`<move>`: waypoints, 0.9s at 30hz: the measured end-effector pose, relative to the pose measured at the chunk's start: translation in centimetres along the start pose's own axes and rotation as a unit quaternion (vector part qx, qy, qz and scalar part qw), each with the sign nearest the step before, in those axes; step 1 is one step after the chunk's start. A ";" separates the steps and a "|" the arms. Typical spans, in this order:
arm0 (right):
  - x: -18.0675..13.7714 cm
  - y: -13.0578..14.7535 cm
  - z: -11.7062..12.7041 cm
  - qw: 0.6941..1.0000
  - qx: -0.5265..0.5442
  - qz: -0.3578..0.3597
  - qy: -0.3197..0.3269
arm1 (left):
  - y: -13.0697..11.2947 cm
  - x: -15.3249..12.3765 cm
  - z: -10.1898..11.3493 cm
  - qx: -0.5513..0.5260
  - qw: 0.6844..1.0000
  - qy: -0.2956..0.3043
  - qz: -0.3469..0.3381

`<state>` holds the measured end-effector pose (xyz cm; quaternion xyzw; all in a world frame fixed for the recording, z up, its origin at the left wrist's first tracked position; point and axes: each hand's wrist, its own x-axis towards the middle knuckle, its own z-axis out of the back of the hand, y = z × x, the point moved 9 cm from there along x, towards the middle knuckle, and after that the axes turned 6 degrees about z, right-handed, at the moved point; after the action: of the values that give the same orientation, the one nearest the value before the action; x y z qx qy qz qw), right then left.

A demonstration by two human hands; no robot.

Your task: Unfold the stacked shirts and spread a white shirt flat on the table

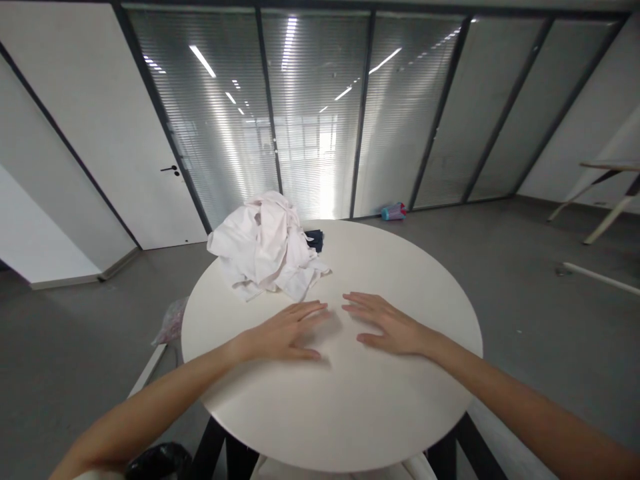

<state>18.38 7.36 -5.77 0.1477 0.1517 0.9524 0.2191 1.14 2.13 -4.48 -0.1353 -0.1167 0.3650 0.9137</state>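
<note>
Head view, 2 spread hands [281,335] [395,328], cloth [267,243] beyond

Your left hand [280,333] and right hand [393,328] were spread over the round white table [380,413], near crumpled white fabric [267,250].

Cloth [270,243] was plain white, faintly pinkish; small item [315,241] dark navy; tabletop [400,280] plain off-white; floor [530,280] grey; door [115,133] white, handle [171,169] black; blinds [320,87] finely striped grey.

The heap [265,247] is soft, creased matt cloth, the bench [390,407] smooth with a faint sheen, the partition [320,113] reflective glass, the floor [510,280] smooth and dull, the bag [173,322] crinkled, plastic-looking.
</note>
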 end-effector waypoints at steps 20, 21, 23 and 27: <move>-0.6 -0.8 -2.5 0.997 -0.004 -0.029 0.065 | 2.3 0.0 -2.8 0.039 0.998 0.001 0.040; -0.6 -0.9 -2.5 0.997 -0.003 -0.031 0.066 | 2.4 0.0 -2.7 0.037 0.999 -0.001 0.039; -0.7 -0.9 -2.5 0.997 0.000 -0.033 0.067 | 2.4 0.0 -2.7 0.032 0.999 -0.005 0.037; -0.6 -0.9 -2.4 0.998 0.011 -0.033 0.060 | 2.4 0.0 -2.7 0.026 0.999 -0.007 0.034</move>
<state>18.43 7.34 -8.42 0.0876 0.1794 0.9501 0.2396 0.48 3.37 -7.81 -0.1124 -0.1089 0.3996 0.9032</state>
